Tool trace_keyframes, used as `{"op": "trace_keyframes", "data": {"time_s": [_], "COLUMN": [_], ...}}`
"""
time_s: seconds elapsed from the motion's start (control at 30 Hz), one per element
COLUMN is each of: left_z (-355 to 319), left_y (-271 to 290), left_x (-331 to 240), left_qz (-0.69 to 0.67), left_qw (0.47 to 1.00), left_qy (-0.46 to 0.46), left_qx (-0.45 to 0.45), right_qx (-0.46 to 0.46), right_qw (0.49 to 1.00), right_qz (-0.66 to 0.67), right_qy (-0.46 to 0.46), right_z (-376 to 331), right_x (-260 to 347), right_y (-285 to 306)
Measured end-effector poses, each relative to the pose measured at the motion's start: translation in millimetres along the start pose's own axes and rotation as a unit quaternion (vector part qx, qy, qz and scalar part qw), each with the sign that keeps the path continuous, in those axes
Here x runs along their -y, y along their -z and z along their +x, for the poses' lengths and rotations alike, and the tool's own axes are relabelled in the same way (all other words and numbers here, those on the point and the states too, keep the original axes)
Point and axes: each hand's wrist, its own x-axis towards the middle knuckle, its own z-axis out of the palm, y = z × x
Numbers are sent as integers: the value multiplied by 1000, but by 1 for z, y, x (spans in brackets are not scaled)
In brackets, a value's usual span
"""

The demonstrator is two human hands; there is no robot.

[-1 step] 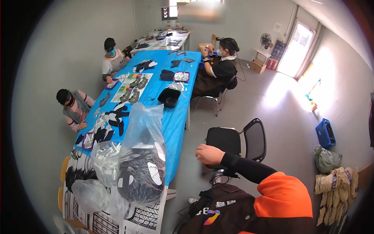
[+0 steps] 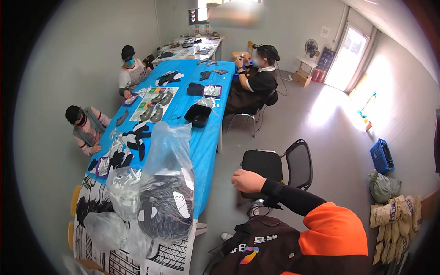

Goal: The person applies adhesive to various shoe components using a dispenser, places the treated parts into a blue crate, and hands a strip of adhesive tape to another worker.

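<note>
My right hand (image 2: 249,181) reaches in from the lower right, in a black cuff and an orange sleeve (image 2: 334,229). It hangs in the air in front of a black chair (image 2: 262,166) with a mesh back, apart from the table. Its fingers are curled together; a small pale bit seems to show at the fingertips, too small to name. My left hand is out of view. To the left, a long table under a blue cover (image 2: 201,158) bears a large clear plastic bag (image 2: 166,208) full of black and white pieces.
Two people (image 2: 85,130) work along the table's far left side; another person (image 2: 259,82) sits at its right with raised hands. A black bin (image 2: 198,115) and purple trays (image 2: 212,90) of white pieces stand on the cover. Blue crate (image 2: 382,156) and sacks (image 2: 396,220) line the right wall.
My right hand has shifted very slightly to the right, its fingers still curled. Nothing else has visibly moved.
</note>
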Motion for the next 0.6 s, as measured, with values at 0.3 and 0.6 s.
{"op": "trace_keyframes", "data": {"time_s": [0.3,0.6], "left_z": [13,18], "left_y": [-18,-23], "left_x": [-39,-50], "left_qz": [7,15], "left_qw": [999,998], "left_qy": [16,18], "left_qx": [38,59], "right_qx": [-3,-3], "right_qw": [996,995], "right_qz": [-24,-27], "right_qy": [-87,-91], "right_z": [-17,-34], "right_x": [2,2], "right_y": [20,21]}}
